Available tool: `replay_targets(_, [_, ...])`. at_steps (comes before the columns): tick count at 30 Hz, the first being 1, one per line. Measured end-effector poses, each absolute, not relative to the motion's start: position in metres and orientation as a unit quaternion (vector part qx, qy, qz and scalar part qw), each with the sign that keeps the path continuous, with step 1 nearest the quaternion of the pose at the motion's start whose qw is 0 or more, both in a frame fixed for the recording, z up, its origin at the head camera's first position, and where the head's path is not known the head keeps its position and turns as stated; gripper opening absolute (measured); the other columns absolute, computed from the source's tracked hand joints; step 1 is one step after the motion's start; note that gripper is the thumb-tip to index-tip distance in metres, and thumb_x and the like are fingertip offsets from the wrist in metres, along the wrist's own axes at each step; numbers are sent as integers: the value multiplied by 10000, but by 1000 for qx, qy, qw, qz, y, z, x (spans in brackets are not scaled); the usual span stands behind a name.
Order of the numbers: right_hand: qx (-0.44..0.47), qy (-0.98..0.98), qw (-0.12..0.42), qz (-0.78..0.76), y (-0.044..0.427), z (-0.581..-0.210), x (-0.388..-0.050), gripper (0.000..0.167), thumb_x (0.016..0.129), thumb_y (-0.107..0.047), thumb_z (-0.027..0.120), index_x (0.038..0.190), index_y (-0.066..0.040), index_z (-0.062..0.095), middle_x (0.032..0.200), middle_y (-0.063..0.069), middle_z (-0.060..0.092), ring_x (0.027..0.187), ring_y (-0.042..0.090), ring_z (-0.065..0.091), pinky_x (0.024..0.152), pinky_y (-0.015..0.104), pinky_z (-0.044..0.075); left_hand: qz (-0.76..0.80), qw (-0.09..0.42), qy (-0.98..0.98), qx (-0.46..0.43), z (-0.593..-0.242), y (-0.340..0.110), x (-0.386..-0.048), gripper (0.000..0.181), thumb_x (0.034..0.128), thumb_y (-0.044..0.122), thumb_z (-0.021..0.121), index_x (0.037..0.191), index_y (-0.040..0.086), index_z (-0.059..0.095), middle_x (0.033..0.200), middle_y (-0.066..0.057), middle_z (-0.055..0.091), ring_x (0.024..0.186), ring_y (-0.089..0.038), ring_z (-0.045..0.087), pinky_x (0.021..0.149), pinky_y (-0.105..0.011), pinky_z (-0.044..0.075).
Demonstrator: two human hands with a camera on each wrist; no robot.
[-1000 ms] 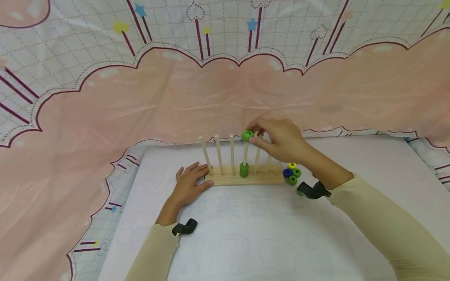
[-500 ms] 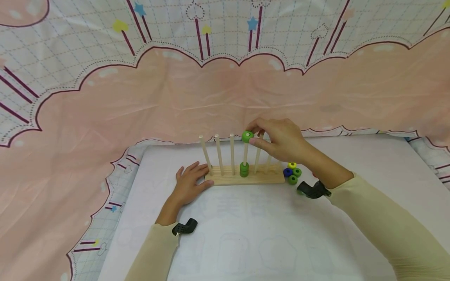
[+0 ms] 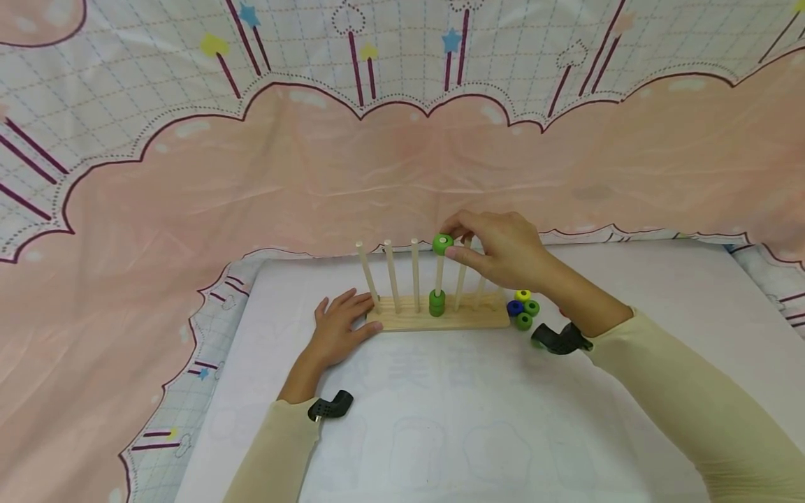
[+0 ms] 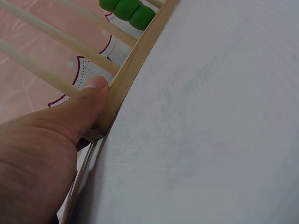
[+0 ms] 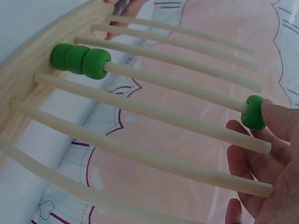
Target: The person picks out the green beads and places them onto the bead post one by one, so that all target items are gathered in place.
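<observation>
A green bead (image 5: 253,113) sits around the top of the fourth peg (image 5: 175,86) from the left, and the peg's tip shows in its hole. The right hand (image 3: 509,251) pinches this bead from the right, with the thumb on its near side. Lower on the same peg is a stack of three green beads (image 5: 79,60), pressed together at the bottom, with a long stretch of bare peg between the stack and the bead above.

Seven upright pegs stand in a row along the wooden base (image 3: 440,322). The left hand (image 3: 342,328) lies at the base's left end — its fingers spread, not clenched, the thumb touching the near corner.

Just beyond the base's right end, four loose beads are clustered: a yellow bead (image 3: 523,299) at the far side, a blue bead (image 3: 511,309) on the left, and two green ones (image 3: 524,326) on the right and near sides. All rest on the white counter (image 3: 440,419).

Each wrist carries a black device (image 3: 562,341) at the end of a pale sleeve (image 3: 679,398). Past the far edge hangs a cloth (image 3: 377,161) — peach below, with a scalloped border and a checked white pattern above.
</observation>
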State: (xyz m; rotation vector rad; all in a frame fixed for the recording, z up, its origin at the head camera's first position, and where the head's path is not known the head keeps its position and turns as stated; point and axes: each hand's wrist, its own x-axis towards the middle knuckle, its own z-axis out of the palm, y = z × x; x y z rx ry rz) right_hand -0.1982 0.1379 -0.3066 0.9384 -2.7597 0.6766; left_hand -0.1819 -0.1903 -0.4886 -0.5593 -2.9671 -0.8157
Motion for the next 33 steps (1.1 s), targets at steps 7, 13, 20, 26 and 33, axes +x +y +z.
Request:
replay_targets(7, [314,-919,75,227,137,-306,-198,309,969,-317,718,1244,-193,651,1119,-44,744,1069,178,682,988,473,432,-259,7,-949,-180,-489,-190,-182,605,949,453,700,1453,138,589,1548,-45,529,1539,-326,306,1187,-697,39])
replay_targets(13, [312,-920,73,225,137,-306,-198,311,973,-332,710,1247,-196,652,1125,-43,744,1071,181,680,983,469,436,-262,9,-948,-182,-487,-191,-182,596,955,455,692,1446,131,596,1545,-48,531,1537,-325,309,1186,-693,39])
replay_targets(20, [309,-921,71,225,137,-307,-199,315,977,-341,704,1253,-200,650,1136,-47,742,1076,179,677,983,474,433,-264,11,-947,-182,-488,-191,-182,593,953,450,695,1444,132,598,1543,-50,533,1537,-329,308,1188,-692,37])
replay_targets(26, [309,-921,73,225,138,-307,-198,312,977,-343,704,1251,-204,651,1134,-52,743,1071,172,677,989,480,432,-264,13,-947,-183,-489,-191,-183,592,954,454,693,1444,134,598,1544,-45,533,1537,-327,308,1189,-689,36])
replay_targets(33, [308,-921,72,227,138,-307,-198,320,975,-341,706,1255,-196,648,1141,-47,741,1080,176,673,1010,491,424,-266,11,-946,-183,-489,-191,-183,595,955,458,689,1448,140,595,1545,-43,532,1538,-324,306,1190,-689,31])
